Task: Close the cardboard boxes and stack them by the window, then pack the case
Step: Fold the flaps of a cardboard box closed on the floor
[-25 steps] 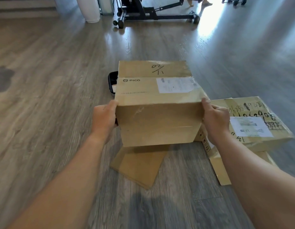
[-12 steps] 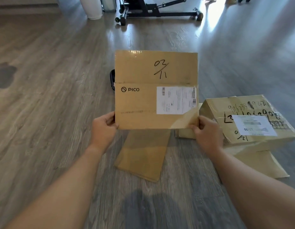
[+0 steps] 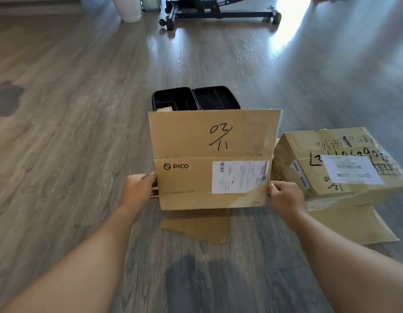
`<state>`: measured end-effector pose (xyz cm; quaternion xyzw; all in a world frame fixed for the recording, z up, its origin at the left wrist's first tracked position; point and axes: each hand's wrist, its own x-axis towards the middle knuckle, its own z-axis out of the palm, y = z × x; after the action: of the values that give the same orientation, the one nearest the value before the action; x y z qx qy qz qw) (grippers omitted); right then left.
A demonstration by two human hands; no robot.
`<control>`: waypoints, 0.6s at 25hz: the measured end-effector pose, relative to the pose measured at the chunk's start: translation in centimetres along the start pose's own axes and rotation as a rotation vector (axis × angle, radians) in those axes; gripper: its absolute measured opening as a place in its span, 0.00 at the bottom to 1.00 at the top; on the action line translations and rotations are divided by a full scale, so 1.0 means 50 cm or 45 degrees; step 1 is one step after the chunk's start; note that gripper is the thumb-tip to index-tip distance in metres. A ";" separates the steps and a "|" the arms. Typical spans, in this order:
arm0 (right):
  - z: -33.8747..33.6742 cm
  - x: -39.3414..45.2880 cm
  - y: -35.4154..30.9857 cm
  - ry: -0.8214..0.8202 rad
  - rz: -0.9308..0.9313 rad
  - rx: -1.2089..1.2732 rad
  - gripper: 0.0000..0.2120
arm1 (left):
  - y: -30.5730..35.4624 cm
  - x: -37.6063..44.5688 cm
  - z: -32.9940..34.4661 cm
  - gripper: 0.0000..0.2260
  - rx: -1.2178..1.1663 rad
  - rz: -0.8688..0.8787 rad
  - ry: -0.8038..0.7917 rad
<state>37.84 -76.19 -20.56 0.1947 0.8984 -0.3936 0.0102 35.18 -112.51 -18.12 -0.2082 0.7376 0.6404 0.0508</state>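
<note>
A brown cardboard box (image 3: pixel 196 143) marked PICO and "02/11", with a white label, stands on the wood floor facing me, one flap raised above it and another flap lying flat on the floor toward me. My left hand (image 3: pixel 139 188) grips its left edge. My right hand (image 3: pixel 285 195) pinches its lower right corner. Behind the box lies an open black case (image 3: pixel 196 99), its lower part hidden by the raised flap. A second cardboard box (image 3: pixel 340 163) with handwriting and a white label lies to the right, tilted, a flap spread on the floor under it.
A black wheeled equipment frame (image 3: pixel 218 12) and a white cylindrical base (image 3: pixel 127 7) stand at the far end of the floor. Bright light glares on the boards at the upper right. A dark patch (image 3: pixel 6 98) marks the floor at the left.
The PICO box was tipped from showing its top and front to facing me and set lower on the floor. The open black case now shows behind it. Both hands slid down its sides.
</note>
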 end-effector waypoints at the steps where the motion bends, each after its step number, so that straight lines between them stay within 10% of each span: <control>1: -0.003 0.005 -0.004 0.000 0.030 0.203 0.18 | -0.002 0.000 -0.001 0.16 -0.006 -0.027 -0.020; 4: -0.020 0.014 -0.016 -0.138 0.218 0.877 0.18 | 0.001 0.007 -0.012 0.25 -0.027 -0.144 -0.060; 8: -0.037 0.017 -0.010 -0.318 0.186 0.913 0.17 | 0.011 0.009 -0.021 0.28 0.140 -0.069 -0.271; 11: -0.042 0.013 -0.009 -0.383 -0.026 0.606 0.16 | 0.016 0.004 -0.018 0.17 0.455 0.076 -0.364; 15: -0.026 0.006 -0.005 -0.374 -0.214 -0.230 0.34 | -0.002 -0.014 0.000 0.29 0.959 0.272 -0.404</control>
<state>37.68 -75.31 -19.53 0.0577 0.9320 -0.3349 0.1259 35.84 -112.37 -17.96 0.0038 0.9207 0.3516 0.1694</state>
